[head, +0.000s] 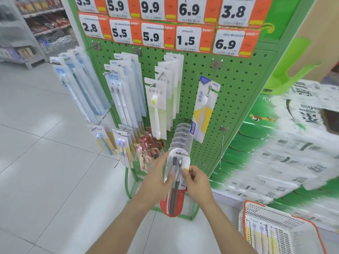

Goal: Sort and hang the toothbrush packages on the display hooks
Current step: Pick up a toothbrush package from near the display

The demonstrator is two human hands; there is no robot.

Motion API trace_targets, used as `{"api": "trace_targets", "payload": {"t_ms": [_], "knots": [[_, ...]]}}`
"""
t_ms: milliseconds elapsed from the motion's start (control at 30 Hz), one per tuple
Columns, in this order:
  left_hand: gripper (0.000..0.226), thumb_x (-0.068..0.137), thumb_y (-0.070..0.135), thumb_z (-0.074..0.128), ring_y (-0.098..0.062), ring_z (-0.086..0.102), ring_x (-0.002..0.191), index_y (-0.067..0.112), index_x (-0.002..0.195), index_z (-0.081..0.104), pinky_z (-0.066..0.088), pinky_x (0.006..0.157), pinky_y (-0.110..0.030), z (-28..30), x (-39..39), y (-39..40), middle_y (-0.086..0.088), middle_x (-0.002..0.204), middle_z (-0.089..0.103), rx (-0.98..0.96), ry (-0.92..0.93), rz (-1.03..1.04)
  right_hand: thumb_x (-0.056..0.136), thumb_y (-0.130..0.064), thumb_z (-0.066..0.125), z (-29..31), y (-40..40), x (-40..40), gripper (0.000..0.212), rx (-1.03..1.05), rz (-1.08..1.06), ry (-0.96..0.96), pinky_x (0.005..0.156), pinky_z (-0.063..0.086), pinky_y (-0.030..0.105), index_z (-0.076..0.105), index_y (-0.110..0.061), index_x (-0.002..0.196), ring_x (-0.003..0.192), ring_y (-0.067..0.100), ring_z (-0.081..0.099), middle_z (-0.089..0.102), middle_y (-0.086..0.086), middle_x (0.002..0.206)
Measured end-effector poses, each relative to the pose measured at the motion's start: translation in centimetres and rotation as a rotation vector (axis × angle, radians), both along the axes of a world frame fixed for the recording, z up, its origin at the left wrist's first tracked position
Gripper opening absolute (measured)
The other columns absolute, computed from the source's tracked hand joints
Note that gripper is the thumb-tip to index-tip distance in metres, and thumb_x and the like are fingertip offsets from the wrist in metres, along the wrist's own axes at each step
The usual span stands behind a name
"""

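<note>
Both hands raised in front of the green pegboard point(229, 99), low down, close together around one toothbrush package point(177, 173). Left hand point(157, 178) curled against the package's left edge, thumb laid across its clear front. Right hand point(197, 180) pinching the package's right edge near a small yellow tab, fingers bent. Package rounded at the top, red at the bottom, with a dark brush and a lighter one inside; upper end level with the front of a row of like rounded packs point(181, 138) strung on a hook at the pegboard's lower middle. Cannot tell whether the held package's hole is on that hook.

Higher on the pegboard, hung from hooks: pale blue packs point(77, 85) at its left edge, blue-and-white twin-brush packs point(121, 88) next, white packs with a yellow-headed brush point(157, 110) in the middle, a single white-and-yellow pack point(203, 109) toward the right. Bare hook point(222, 143) low at the pegboard's right side. Orange-and-white price tags point(152, 36) across the pegboard's top. To the right of the pegboard and below, an orange-rimmed basket point(286, 215) holding more toothbrush packs, beside stacked green-and-white cartons point(275, 153).
</note>
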State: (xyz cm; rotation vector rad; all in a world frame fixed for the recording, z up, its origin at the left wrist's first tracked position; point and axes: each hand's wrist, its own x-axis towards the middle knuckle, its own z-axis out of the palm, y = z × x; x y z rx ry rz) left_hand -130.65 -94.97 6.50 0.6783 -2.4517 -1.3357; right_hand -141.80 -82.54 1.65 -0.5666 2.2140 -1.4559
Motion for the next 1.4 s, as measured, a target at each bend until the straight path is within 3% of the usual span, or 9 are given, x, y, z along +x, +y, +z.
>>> {"api": "trace_targets", "payload": {"t_ms": [133, 200, 400, 633, 700, 767, 900, 1233, 1400], "knots": [[0.067, 0.097, 0.013, 0.060, 0.012, 0.030, 0.129, 0.029, 0.155, 0.030, 0.015, 0.102, 0.006, 0.1, -1.3, 0.3, 0.009, 0.151, 0.039, -0.056, -0.040, -0.041, 0.100, -0.034, 0.061, -0.3, -0.8, -0.9, 0.021, 0.048, 0.006, 0.044, 0.055, 0.042, 0.025, 0.062, -0.022, 0.083, 0.054, 0.002, 0.049, 0.062, -0.004, 0.068], [0.067, 0.096, 0.011, 0.060, 0.011, 0.030, 0.127, 0.025, 0.155, 0.031, 0.011, 0.096, 0.009, -0.3, -1.8, 0.3, 0.007, 0.150, 0.040, -0.081, -0.047, -0.039, 0.100, -0.034, 0.060, -0.4, -1.1, -1.2, 0.022, 0.078, 0.011, 0.059, 0.052, 0.039, 0.023, 0.061, -0.020, 0.083, 0.053, 0.002, 0.049, 0.062, -0.005, 0.067], [0.064, 0.095, 0.012, 0.061, -0.006, 0.038, 0.138, 0.022, 0.153, 0.035, 0.022, 0.105, -0.009, -1.1, -2.5, 0.2, 0.009, 0.151, 0.040, -0.073, -0.082, 0.005, 0.101, -0.036, 0.058, -1.5, -1.7, -2.0, 0.030, 0.127, 0.031, 0.029, 0.059, 0.044, 0.036, 0.059, -0.010, 0.085, 0.059, 0.015, 0.048, 0.057, 0.002, 0.067], [0.061, 0.095, 0.009, 0.058, -0.015, 0.046, 0.133, 0.022, 0.150, 0.035, 0.033, 0.099, -0.016, -1.2, -3.4, 0.4, 0.007, 0.155, 0.036, -0.110, -0.118, 0.010, 0.101, -0.030, 0.057, -1.1, -2.6, -3.2, 0.024, 0.137, 0.071, -0.012, 0.058, 0.038, 0.031, 0.057, -0.017, 0.082, 0.060, 0.015, 0.047, 0.057, 0.000, 0.069], [0.059, 0.094, 0.008, 0.058, -0.017, 0.050, 0.129, 0.020, 0.148, 0.037, 0.039, 0.096, -0.020, -1.3, -3.8, 0.3, 0.005, 0.153, 0.036, -0.118, -0.120, 0.005, 0.099, -0.031, 0.060, -1.3, -2.9, -3.5, 0.023, 0.107, 0.068, -0.089, 0.063, 0.051, 0.035, 0.060, -0.012, 0.085, 0.062, 0.017, 0.051, 0.056, -0.001, 0.069], [0.058, 0.092, 0.006, 0.058, -0.016, 0.050, 0.126, 0.018, 0.145, 0.038, 0.037, 0.091, -0.015, -1.2, -4.2, 0.1, 0.003, 0.153, 0.035, -0.119, -0.132, -0.005, 0.099, -0.028, 0.062, -1.4, -3.1, -3.8, 0.018, 0.022, 0.027, -0.232, 0.069, 0.061, 0.051, 0.064, -0.011, 0.094, 0.064, 0.019, 0.064, 0.060, -0.002, 0.071], [0.058, 0.092, 0.003, 0.058, -0.018, 0.050, 0.127, 0.014, 0.146, 0.039, 0.030, 0.087, -0.009, -0.6, -5.2, -0.8, -0.001, 0.153, 0.035, -0.141, -0.158, -0.035, 0.095, -0.023, 0.071, -0.9, -3.4, -4.4, 0.020, -0.073, -0.075, -0.433, 0.067, 0.063, 0.051, 0.063, -0.006, 0.103, 0.070, 0.023, 0.073, 0.067, 0.007, 0.088], [0.053, 0.094, 0.006, 0.059, -0.015, 0.043, 0.138, 0.012, 0.145, 0.044, 0.021, 0.096, -0.003, -0.4, -5.6, -1.7, -0.002, 0.154, 0.036, -0.145, -0.193, -0.024, 0.088, -0.030, 0.078, -1.8, -3.9, -5.6, 0.022, -0.048, -0.161, -0.361, 0.091, 0.058, 0.047, 0.065, -0.017, 0.098, 0.095, 0.020, 0.070, 0.072, 0.002, 0.098], [0.051, 0.096, 0.011, 0.059, -0.016, 0.046, 0.132, 0.014, 0.145, 0.044, 0.026, 0.096, -0.009, -0.8, -5.4, -2.0, -0.002, 0.151, 0.039, -0.128, -0.167, -0.026, 0.082, -0.035, 0.083, -2.1, -3.6, -4.9, 0.037, -0.096, -0.222, -0.371, 0.089, 0.059, 0.046, 0.063, -0.015, 0.105, 0.096, 0.020, 0.071, 0.073, 0.004, 0.102]]}}
